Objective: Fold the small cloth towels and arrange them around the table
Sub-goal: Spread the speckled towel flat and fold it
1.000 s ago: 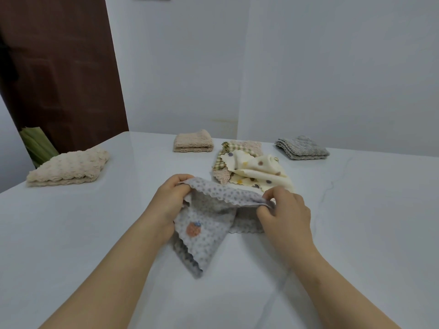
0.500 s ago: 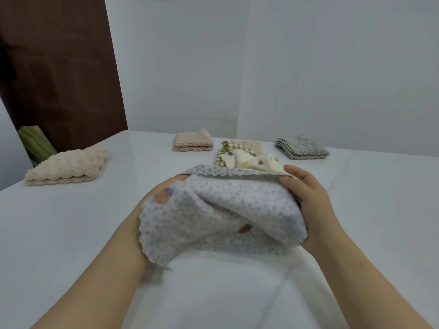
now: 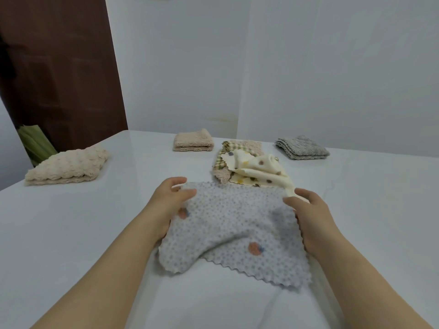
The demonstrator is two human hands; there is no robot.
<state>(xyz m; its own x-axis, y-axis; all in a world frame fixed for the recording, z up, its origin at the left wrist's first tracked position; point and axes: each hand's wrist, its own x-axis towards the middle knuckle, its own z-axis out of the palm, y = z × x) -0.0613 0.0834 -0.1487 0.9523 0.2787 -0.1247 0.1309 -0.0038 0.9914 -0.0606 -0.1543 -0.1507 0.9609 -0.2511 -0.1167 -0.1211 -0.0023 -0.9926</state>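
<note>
**Q:** What are you doing here, and why is the cloth half in the air?

**Me:** Biggest thing first: I'm working on the white table (image 3: 71,233) and using the unfolded pile (image 3: 256,172) as my reference point. The dotted grey towel (image 3: 232,229) is hanging just on my side of that pile. Its far edge is right up against the pile, maybe brushing it, but I can't tell for sure. I'm stretching it out wide, I reckon to get a clean flat sheet before the first fold. That's why the far edge is riding off the table while the zigzag near edge is drooping onto it.

**Q:** And the ones that are already done?

**Me:** They're sitting spread out because they're meant to go around the table. The bumpy cream towel (image 3: 69,167) is lying well left of the pile. The grey folded towel (image 3: 301,148) is sitting just beyond the pile to the right, and the beige folded towel (image 3: 193,140) just beyond it to the left.

**Q:** Hands?

**Me:** My left hand (image 3: 166,205) is pinching the far-left corner, thumb on top. My right hand (image 3: 311,217) is pinching the far-right corner, right beside the pile's near end.

**Q:** Which way is the towel lying?

**Me:** The long axis is running across me, left to right, parallel to the pile's near side. The sheet is sloping down toward me with the little orange patches (image 3: 255,248) facing up. The near-left corner is bulging, so I'm guessing it's needing a smooth-out.
</note>
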